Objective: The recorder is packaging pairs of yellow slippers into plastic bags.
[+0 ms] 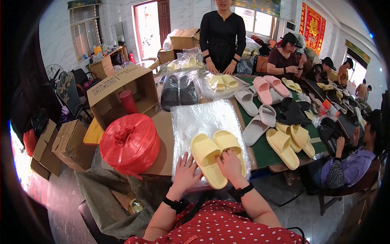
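A pair of yellow slippers rests on a stack of clear plastic bags point(187, 122) in front of me. My left hand point(186, 171) lies on the bags with its fingers spread, close beside the left yellow slipper point(205, 152). On the right yellow slipper point(227, 139), my right hand point(230, 166) has its fingers bent over the footbed just behind the strap, partly hiding it. Beyond the stack are black slippers point(178, 92) and another yellow pair point(223, 82), both in clear plastic. Both my wrists wear dark bands.
A large roll of red plastic twine point(129, 143) stands left, before an open cardboard box point(122, 87). Grey slippers point(260, 124), pink slippers point(264, 90) and loose yellow slippers point(282, 146) crowd the green tabletop at right. One person point(222, 36) stands opposite; several sit at right.
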Demonstrator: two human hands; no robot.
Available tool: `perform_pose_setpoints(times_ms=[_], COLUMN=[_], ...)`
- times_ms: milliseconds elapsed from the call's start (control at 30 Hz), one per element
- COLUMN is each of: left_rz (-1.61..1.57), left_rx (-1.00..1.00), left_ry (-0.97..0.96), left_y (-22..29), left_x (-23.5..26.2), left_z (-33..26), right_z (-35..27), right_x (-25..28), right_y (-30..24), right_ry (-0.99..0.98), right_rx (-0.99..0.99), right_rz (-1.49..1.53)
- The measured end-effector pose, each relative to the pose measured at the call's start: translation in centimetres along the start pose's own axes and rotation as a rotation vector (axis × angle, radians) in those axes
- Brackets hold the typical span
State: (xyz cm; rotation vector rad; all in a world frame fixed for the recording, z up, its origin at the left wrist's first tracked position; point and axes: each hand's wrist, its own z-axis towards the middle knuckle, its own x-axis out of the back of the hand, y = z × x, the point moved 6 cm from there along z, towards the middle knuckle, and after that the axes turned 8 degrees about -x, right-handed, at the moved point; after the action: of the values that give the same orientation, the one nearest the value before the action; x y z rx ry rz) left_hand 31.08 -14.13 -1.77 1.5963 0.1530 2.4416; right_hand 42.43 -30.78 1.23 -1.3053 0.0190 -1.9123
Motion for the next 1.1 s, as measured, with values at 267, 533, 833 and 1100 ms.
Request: perform_pose_setpoints(times_ms=[267, 533, 833, 1100], left_rz=[-0.005, -0.005, -0.033, -0.005], left_rx=[0.011, 0.005, 0.016, 0.010], left_ry=[-0.009, -0.006, -0.037, -0.004], left_y=[0.15, -0.04, 0.07, -0.03], left_x=[0.17, -0.07, 0.08, -0.05], left_z=[0.12, 0.11, 0.13, 0.11], right_z=[0.09, 0.13, 0.07, 0.11], right_x=[0.25, 0.48, 0.19, 0.27], right_y=[-0.17, -0.32, -0.13, -0.21], right_ry=[-0.008, 0.005, -0.012, -0.004], right_rx=[-0.007, 0.005, -0.004, 0.008], right_rz=[0.019, 0.025, 0.017, 0.019])
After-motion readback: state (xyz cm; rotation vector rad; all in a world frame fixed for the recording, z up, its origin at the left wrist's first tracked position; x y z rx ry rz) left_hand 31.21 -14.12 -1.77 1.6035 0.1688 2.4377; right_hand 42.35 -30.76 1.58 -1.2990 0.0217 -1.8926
